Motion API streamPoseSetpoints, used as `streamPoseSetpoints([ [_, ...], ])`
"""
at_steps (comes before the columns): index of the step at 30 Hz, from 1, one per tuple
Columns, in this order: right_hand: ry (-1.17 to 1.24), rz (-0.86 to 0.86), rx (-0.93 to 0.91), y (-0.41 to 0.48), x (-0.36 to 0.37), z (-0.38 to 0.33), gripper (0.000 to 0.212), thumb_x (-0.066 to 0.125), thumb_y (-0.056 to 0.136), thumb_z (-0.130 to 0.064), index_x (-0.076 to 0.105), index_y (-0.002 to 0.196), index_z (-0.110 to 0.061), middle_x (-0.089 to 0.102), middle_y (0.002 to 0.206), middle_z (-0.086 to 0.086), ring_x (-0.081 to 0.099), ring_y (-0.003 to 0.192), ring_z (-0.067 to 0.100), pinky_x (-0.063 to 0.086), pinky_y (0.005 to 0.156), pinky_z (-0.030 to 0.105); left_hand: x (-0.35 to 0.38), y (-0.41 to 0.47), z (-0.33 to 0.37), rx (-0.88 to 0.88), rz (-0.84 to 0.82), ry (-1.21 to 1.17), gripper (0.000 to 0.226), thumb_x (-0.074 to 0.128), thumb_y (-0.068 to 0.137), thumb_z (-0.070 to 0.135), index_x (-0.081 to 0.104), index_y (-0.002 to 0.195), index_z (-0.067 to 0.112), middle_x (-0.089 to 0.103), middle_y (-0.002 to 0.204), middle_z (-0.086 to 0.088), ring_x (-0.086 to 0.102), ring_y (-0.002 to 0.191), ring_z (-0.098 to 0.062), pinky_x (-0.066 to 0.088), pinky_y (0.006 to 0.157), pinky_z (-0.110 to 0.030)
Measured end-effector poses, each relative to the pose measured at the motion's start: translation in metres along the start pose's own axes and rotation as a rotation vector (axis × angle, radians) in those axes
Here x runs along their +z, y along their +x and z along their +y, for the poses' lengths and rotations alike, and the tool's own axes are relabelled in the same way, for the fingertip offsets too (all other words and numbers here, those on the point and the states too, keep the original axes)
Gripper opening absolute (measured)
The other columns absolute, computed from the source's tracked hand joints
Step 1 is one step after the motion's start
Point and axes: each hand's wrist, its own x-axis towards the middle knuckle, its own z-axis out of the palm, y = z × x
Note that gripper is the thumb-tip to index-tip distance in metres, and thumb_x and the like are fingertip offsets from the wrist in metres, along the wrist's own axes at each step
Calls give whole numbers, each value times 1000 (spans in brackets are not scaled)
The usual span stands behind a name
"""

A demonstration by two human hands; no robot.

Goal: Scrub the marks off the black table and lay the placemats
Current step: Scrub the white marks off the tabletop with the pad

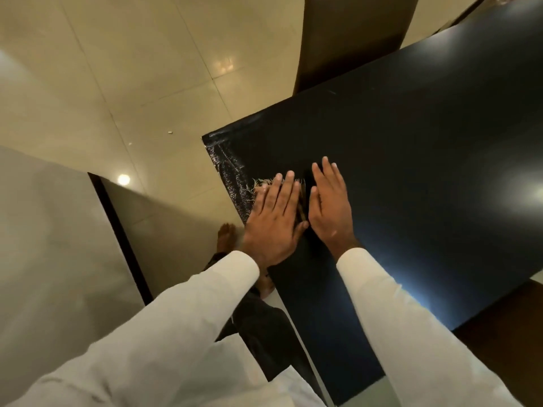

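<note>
We stand at the near-left corner of the black table [411, 171], a smooth, glossy slab with sharp straight edges that throws back soft patches of light. Along its left edge, at the corner, lies a woven-looking patch [226, 168] with a fine crosshatched sheen. Just inside that edge sits a frayed piece [266, 183] – straw-coloured and fibrous, with loose strands bristling out from under our fingers; we cannot tell whether it is a scrubber or a mat. Our left hand [273, 218] lies flat on top of it, fingers straight and close together, thumb spread towards the other hand, pressing rather than gripping. Our right hand [329, 207] rests palm-down on the bare tabletop just beside it, fingers straight and together, holding nothing – the two hands almost parallel, a narrow gap between them. Both white sleeves [411, 318] reach in from the near edge. Beyond the far edge stands a brown chair back [352, 39], and pale polished floor tiles [117, 69] lie off the left edge.
</note>
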Motion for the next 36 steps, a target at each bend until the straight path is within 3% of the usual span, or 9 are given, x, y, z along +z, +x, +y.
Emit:
streamPoseSetpoints([
  [4,-109,14,-9,18,15,-3,58,32,118,-35,35,172,-12,23,183,9,8,172,28,14,139,44,13,-5,7,-93,11,25,81,17,117,61,0,178,10,-12,186,-14,-12,173,-32,6,138,-57],
  [8,-317,71,-11,16,30,-6,61,24,119,-42,32,173,-15,19,184,11,8,172,33,17,138,47,25,-53,15,-72,-29,13,80,17,117,60,-1,178,10,-13,186,-14,-12,173,-34,8,138,-57],
  [11,-335,87,-5,14,32,-5,61,24,119,-43,30,174,-18,17,185,9,7,172,32,22,136,48,26,-76,6,-67,-68,20,79,19,117,57,0,178,10,-11,186,-14,-10,173,-33,11,138,-57],
  [19,-327,84,13,16,29,-8,60,27,119,-44,31,174,-20,17,185,8,8,172,32,26,133,51,-21,26,-90,-356,17,87,80,13,114,57,-2,177,10,-11,186,-15,-9,173,-34,6,139,-57],
  [23,-332,84,31,16,28,-9,60,27,118,-44,31,174,-21,18,185,6,8,172,31,27,132,50,-25,40,-91,-426,33,68,81,11,113,56,-2,177,9,-12,186,-15,-10,173,-35,6,139,-59],
  [30,-324,79,39,16,30,-7,60,29,119,-43,31,174,-21,17,185,6,6,172,29,27,133,51,4,-40,-20,-231,-99,68,81,15,116,57,-11,176,9,-21,184,-15,-17,172,-34,8,138,-57],
  [36,-333,76,44,19,31,-8,60,28,119,-44,29,175,-22,16,185,5,5,172,29,24,134,49,-19,20,-97,-380,0,44,80,17,116,55,-7,177,9,-18,185,-15,-15,172,-34,7,139,-57],
])
